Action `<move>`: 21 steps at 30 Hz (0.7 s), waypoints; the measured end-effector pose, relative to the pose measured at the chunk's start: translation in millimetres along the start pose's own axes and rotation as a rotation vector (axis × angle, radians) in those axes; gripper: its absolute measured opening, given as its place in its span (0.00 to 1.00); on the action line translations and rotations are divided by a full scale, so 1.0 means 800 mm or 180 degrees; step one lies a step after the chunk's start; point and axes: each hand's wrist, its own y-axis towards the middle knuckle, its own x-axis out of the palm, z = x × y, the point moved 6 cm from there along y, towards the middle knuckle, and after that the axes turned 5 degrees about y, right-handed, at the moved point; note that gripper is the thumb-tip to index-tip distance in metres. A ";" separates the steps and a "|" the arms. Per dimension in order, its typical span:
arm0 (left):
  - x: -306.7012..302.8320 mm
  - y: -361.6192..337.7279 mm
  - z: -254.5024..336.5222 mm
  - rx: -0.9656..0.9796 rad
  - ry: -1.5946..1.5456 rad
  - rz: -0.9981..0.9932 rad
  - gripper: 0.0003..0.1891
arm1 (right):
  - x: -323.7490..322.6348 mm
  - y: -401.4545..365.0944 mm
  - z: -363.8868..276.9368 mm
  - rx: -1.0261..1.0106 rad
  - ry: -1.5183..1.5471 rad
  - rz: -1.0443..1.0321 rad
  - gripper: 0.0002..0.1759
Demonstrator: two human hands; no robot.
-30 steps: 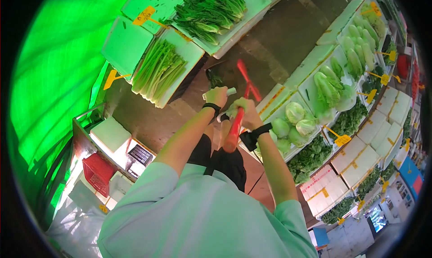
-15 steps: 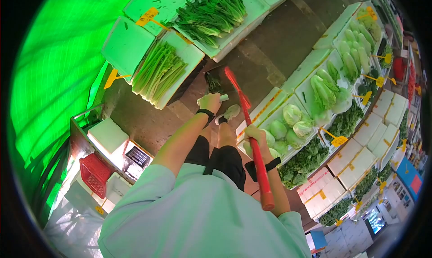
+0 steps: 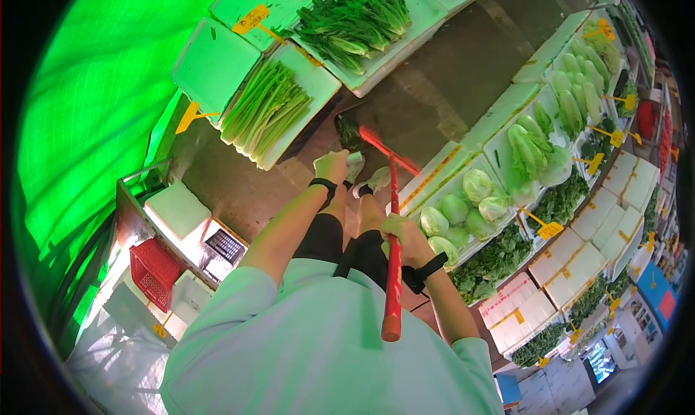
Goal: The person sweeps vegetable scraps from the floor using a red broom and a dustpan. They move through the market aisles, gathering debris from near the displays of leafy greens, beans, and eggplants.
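Observation:
My right hand (image 3: 402,235) grips the shaft of a red broom (image 3: 392,256), which stands nearly upright in front of my legs. Its red bristle head (image 3: 381,144) rests on the dark floor. My left hand (image 3: 331,166) is stretched forward and closed on the white handle (image 3: 355,159) of a dark dustpan (image 3: 349,131) with green leaf scraps in it. The dustpan sits just left of the broom head. My white shoes (image 3: 373,180) stand right behind both.
White foam boxes line both sides of the aisle: celery (image 3: 266,111) and leafy greens (image 3: 356,20) on the left, cabbages (image 3: 463,206) and napa cabbage (image 3: 527,144) on the right, with yellow price tags. A scale (image 3: 224,246) and red basket (image 3: 153,270) sit at my left.
The broom swung from leaning right to nearly upright, its head sweeping toward the dustpan. My right hand shifted left and down. My left hand stayed on the dustpan handle.

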 end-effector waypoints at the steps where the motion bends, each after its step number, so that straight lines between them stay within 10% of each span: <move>1: -0.001 -0.002 -0.001 0.0035 0.0011 0.0051 0.05 | 0.005 0.000 0.001 0.0008 -0.0001 -0.0093 0.14; 21: -0.033 -0.010 -0.097 -0.0320 -0.1009 -0.0026 0.08 | 0.019 -0.009 -0.001 0.0010 -0.0145 -0.1074 0.15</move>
